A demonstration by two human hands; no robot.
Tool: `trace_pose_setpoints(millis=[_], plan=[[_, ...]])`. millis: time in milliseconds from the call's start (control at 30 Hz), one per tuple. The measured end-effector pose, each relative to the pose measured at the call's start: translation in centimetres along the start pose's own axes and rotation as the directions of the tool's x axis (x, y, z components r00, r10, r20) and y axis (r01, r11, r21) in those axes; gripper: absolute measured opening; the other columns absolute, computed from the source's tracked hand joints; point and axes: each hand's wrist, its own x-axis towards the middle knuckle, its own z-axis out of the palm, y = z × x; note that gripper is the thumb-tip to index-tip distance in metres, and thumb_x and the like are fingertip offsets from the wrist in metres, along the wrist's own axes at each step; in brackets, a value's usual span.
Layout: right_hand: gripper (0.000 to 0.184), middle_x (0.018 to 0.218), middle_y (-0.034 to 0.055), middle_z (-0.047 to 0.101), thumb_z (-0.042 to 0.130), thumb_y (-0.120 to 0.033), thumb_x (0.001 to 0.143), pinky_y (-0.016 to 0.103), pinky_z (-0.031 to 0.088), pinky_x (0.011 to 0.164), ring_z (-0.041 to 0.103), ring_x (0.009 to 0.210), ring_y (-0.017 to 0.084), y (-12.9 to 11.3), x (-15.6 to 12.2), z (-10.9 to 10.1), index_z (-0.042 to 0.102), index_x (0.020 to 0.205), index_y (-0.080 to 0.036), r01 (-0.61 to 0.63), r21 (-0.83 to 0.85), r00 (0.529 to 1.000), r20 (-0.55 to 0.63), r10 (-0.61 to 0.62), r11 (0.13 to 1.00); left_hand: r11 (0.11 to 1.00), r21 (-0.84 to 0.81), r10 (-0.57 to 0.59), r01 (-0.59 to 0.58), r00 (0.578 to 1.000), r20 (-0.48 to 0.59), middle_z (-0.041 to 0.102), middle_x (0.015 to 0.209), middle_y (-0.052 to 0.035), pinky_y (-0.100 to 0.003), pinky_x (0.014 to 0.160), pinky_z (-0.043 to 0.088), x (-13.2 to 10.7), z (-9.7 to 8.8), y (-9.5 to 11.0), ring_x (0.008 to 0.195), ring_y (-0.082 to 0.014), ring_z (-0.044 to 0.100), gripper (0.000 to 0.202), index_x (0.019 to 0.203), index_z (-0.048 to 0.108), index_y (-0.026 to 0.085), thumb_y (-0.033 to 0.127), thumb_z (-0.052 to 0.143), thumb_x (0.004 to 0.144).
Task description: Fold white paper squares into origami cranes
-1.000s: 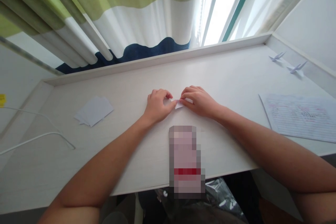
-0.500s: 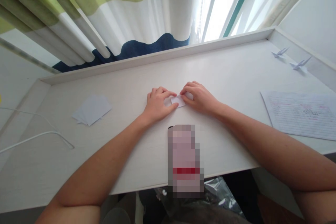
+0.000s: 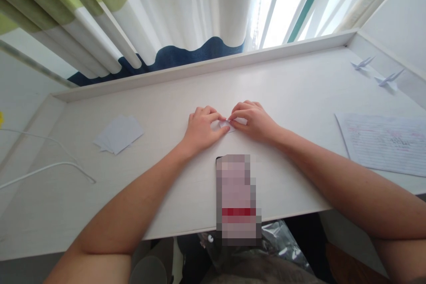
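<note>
A small folded piece of white paper [image 3: 227, 126] lies on the desk between my two hands. My left hand [image 3: 207, 125] rests at its left side, thumb and index finger closed on the paper's edge. From the right, my right hand [image 3: 250, 118] pinches the paper's upper corner between thumb and fingertips. The fingers cover much of the sheet, so its exact folds cannot be made out.
A phone-like slab [image 3: 235, 195], its face blurred, lies at the desk's front edge. Loose white sheets [image 3: 120, 134] sit at left near a white cable [image 3: 49, 166]. Lined written paper [image 3: 386, 144] lies at right, with two folded paper figures [image 3: 363, 64] behind.
My fingertips have drawn closer together over the paper, and less of it shows now. The whole view has shifted slightly.
</note>
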Motion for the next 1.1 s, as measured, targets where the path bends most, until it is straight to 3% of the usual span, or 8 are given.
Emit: trace_pose_setpoints(millis=[267, 400, 533, 733, 933, 1100], plan=[[0.027, 0.120, 0.0059, 0.081, 0.057, -0.026, 0.106, 0.053, 0.037, 0.115, 0.064, 0.114, 0.030, -0.8, -0.4, -0.5, 0.083, 0.101, -0.031, 0.104, -0.111, 0.995, 0.019, -0.102, 0.988, 0.997, 0.055, 0.063, -0.063, 0.998, -0.004, 0.073, 0.122, -0.0047, -0.050, 0.109, 0.043, -0.2, -0.1, -0.2, 0.120, -0.0306, 0.057, 0.023, 0.112, 0.081, 0.031, 0.046, 0.075, 0.096], [0.027, 0.123, 0.0059, 0.081, 0.058, -0.027, 0.107, 0.053, 0.041, 0.111, 0.064, 0.121, 0.031, -0.9, -0.5, -0.7, 0.084, 0.105, -0.030, 0.101, -0.090, 0.994, 0.060, -0.096, 0.991, 0.991, 0.081, 0.109, -0.108, 0.994, -0.012, 0.074, 0.121, -0.0040, -0.049, 0.108, 0.043, -0.3, 0.0, -0.3, 0.116, -0.0287, 0.059, 0.025, 0.119, 0.082, 0.034, 0.046, 0.074, 0.098], [0.026, 0.128, 0.0056, 0.080, 0.059, -0.030, 0.107, 0.054, 0.042, 0.111, 0.063, 0.128, 0.033, -0.9, -0.7, -1.1, 0.085, 0.109, -0.031, 0.093, -0.075, 0.993, 0.085, -0.087, 0.993, 0.978, 0.151, 0.147, -0.145, 0.989, -0.005, 0.076, 0.123, -0.0052, -0.048, 0.102, 0.044, -0.5, -0.3, -0.1, 0.116, -0.0291, 0.060, 0.024, 0.115, 0.084, 0.033, 0.047, 0.069, 0.101], [0.029, 0.136, 0.0048, 0.078, 0.058, -0.037, 0.109, 0.060, 0.035, 0.121, 0.054, 0.145, 0.037, -1.0, -1.1, -1.8, 0.086, 0.115, -0.034, 0.111, -0.145, 0.988, 0.122, -0.093, 0.983, 0.968, 0.211, 0.138, -0.139, 0.990, 0.022, 0.075, 0.128, -0.0064, -0.049, 0.101, 0.045, -0.6, -0.6, 0.3, 0.119, -0.0309, 0.059, 0.027, 0.111, 0.086, 0.032, 0.050, 0.068, 0.102], [0.025, 0.129, 0.0051, 0.080, 0.063, -0.034, 0.106, 0.055, 0.042, 0.112, 0.065, 0.127, 0.033, -0.5, -0.5, -1.6, 0.088, 0.105, -0.035, 0.112, -0.101, 0.993, 0.056, -0.106, 0.989, 0.982, 0.119, 0.150, -0.150, 0.989, 0.012, 0.075, 0.127, -0.0040, -0.050, 0.106, 0.043, -0.3, -0.5, -0.5, 0.118, -0.0286, 0.060, 0.024, 0.115, 0.085, 0.035, 0.050, 0.073, 0.099], [0.017, 0.125, 0.0067, 0.080, 0.070, -0.033, 0.101, 0.052, 0.043, 0.108, 0.066, 0.118, 0.032, -0.4, -0.3, -1.3, 0.086, 0.095, -0.031, 0.097, -0.087, 0.995, 0.022, -0.095, 0.992, 0.982, 0.084, 0.174, -0.172, 0.985, -0.016, 0.076, 0.123, -0.0037, -0.049, 0.108, 0.043, -0.2, -0.3, -1.0, 0.118, -0.0275, 0.061, 0.023, 0.115, 0.084, 0.035, 0.047, 0.073, 0.099]])
